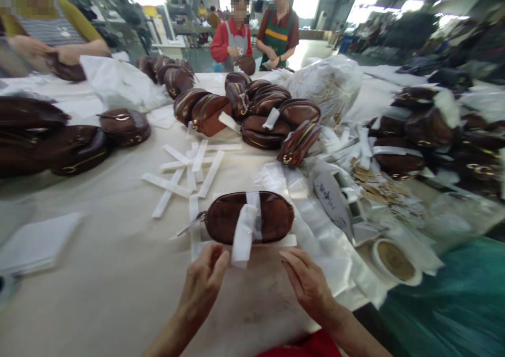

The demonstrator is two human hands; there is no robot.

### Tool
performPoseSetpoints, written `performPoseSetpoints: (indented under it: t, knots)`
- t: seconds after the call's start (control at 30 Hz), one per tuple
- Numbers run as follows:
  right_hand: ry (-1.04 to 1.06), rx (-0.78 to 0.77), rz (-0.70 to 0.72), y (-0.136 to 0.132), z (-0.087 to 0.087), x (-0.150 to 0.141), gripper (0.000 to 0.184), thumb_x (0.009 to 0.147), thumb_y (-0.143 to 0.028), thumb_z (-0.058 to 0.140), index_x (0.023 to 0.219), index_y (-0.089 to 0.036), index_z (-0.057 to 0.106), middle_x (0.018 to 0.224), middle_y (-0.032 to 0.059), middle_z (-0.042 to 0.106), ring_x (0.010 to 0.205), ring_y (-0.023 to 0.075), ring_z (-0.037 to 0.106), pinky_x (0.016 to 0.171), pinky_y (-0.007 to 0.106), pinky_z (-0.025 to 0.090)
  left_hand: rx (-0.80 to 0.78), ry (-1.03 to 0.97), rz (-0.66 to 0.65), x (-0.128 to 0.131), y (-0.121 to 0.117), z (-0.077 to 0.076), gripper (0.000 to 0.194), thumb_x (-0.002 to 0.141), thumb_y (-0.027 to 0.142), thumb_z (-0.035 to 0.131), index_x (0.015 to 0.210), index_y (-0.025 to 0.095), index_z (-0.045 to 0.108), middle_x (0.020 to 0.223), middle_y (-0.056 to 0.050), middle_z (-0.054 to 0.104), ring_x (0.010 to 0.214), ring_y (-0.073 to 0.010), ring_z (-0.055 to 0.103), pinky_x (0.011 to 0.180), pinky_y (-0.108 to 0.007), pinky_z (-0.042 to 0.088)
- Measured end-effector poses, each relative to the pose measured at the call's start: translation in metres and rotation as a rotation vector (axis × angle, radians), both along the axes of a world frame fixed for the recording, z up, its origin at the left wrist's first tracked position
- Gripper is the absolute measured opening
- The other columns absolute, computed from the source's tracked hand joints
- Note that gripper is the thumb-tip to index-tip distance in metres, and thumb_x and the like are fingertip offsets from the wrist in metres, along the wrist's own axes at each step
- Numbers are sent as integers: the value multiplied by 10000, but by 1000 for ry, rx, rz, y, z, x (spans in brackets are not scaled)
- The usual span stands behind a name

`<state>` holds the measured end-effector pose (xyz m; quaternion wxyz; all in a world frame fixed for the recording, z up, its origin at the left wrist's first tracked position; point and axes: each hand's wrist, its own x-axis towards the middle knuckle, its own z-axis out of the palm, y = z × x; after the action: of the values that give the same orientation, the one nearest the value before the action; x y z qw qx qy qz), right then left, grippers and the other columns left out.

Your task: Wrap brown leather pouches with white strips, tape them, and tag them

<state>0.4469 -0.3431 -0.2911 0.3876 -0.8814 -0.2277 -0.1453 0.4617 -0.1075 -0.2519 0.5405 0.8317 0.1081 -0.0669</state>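
Bag (272, 217) on white strip (291, 240), left hand (207, 267) grip narrow near strip, right hand (310, 278) grip unclear

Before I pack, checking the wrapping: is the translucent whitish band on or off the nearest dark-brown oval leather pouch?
On: the translucent band lies across the brown pouch, near its middle.

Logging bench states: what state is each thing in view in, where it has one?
Brown oval pouch, lying, white wrap over its front
White strips, loose, overlapping
Pouches behind, heaped
Clear plastic bag, filled, bulging
White sheets, stacked flat
Left hand, thumb close to fingers; hold unclear
Right hand, fingers extended; hold unclear
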Motion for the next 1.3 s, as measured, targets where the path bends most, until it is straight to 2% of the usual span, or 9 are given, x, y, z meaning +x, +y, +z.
performPoseSetpoints:
  t: [0.1,0.17,0.3,0.53,0.73,0.93,1.07,1.2,1.3]
  knots:
    - [36,6,-75,-23,6,-21,297,868,-67,446,1110,-195,563,905,77,614,823,152,623,719,254,552,-383,503,137,1,-9,-3,446,730,559,594,832,125,574,675,-113,665,573,-222,644,528,-308,521]
    - [58,-6,-117,-35,10,-31,265,870,-72,448,1070,-185,580,864,70,618,772,142,625,675,232,549,-530,619,200,6,-18,-9,444,671,518,676,830,120,559,650,-117,667,519,-212,633,473,-283,499]
    - [56,-23,-252,-58,15,-43,238,877,-88,441,1023,-189,600,839,62,635,759,137,638,664,221,549,-583,532,216,13,-33,-13,424,539,392,789,769,125,553,552,-50,627,410,-153,560,377,-213,405]
    - [46,3,-404,-80,10,-55,162,861,-153,496,933,-215,628,820,55,676,744,169,669,673,261,568,-640,468,272,11,-41,-1,494,423,442,806,673,149,496,405,50,494,308,-60,386,328,-158,243]
    - [55,98,-263,-60,3,-45,174,856,-155,498,947,-228,628,820,47,677,730,164,670,649,239,566,-610,480,263,12,-42,1,488,544,490,731,800,144,502,549,-47,633,402,-138,551,380,-198,348]
    - [113,165,-161,-31,2,-36,186,879,-159,481,993,-220,614,846,38,670,769,143,662,688,219,550,-594,403,274,15,-46,-1,465,497,471,753,677,156,462,436,28,528,315,-75,427,339,-171,245]
    - [183,205,-89,-7,2,-25,176,892,-189,465,998,-210,605,849,44,680,778,153,659,693,243,543,-589,440,264,10,-45,-1,470,528,477,748,727,150,475,487,2,571,358,-83,470,359,-165,285]
    - [223,206,12,17,8,-8,189,899,-177,443,1004,-190,601,866,56,666,786,153,643,701,261,533,-628,467,277,8,-45,5,420,673,486,666,820,130,501,592,-49,631,408,-109,530,371,-178,336]
    - [239,193,48,30,11,5,194,903,-172,427,973,-185,607,876,65,655,791,155,639,715,273,532,-713,571,282,10,-44,13,452,835,543,461,932,106,522,644,-85,651,418,-133,560,378,-201,376]
